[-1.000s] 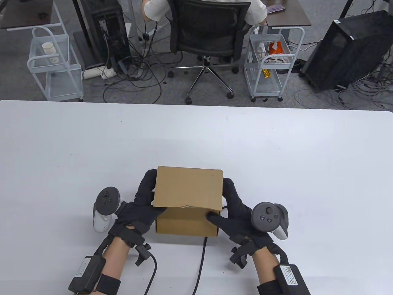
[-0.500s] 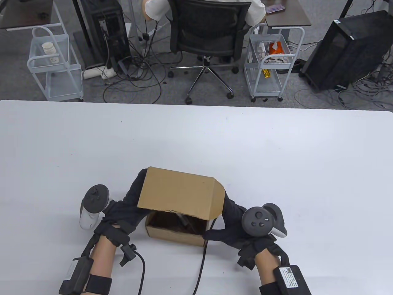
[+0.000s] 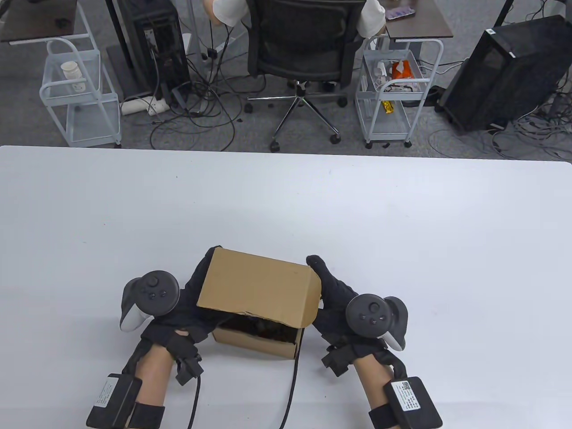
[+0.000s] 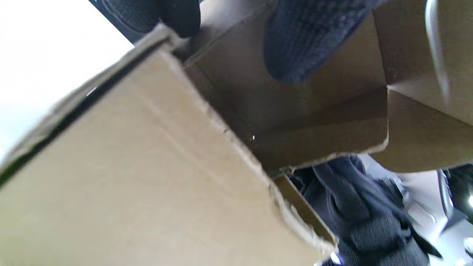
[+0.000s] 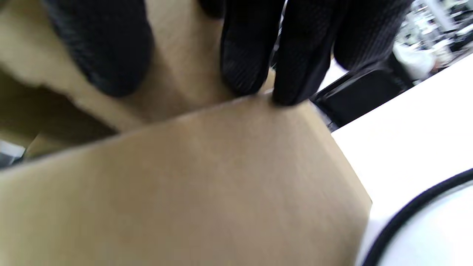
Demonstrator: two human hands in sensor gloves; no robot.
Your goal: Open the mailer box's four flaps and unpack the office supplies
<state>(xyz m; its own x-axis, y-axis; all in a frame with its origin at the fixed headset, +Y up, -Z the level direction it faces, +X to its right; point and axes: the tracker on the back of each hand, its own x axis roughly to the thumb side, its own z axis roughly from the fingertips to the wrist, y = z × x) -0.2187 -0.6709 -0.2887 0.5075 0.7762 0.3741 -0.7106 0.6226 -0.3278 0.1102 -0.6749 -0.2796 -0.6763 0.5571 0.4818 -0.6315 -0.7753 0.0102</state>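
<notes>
Both gloved hands, left hand [image 3: 190, 308] and right hand [image 3: 333, 306], pinch the brown cardboard mailer box's [image 3: 254, 342] half-raised lid [image 3: 259, 286] near the white table's [image 3: 402, 232] bottom edge; uneven pull may tear it.

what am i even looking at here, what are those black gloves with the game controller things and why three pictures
These are a person's two hands in black sensor gloves. The controller-like gadgets are trackers strapped to the back of each hand; the fingers do not hold them.

The big picture looks down at a white table. The other two come from small cameras on each wrist, so they are close and blurry.

On the table is a brown cardboard mailer box. The left hand grips its left side and the right hand its right side. The lid is partly lifted, leaving a dark gap at the front; what is inside cannot be made out. In the left wrist view one fingertip presses on the cardboard.

The chair, carts and computers behind are just the office.
</notes>
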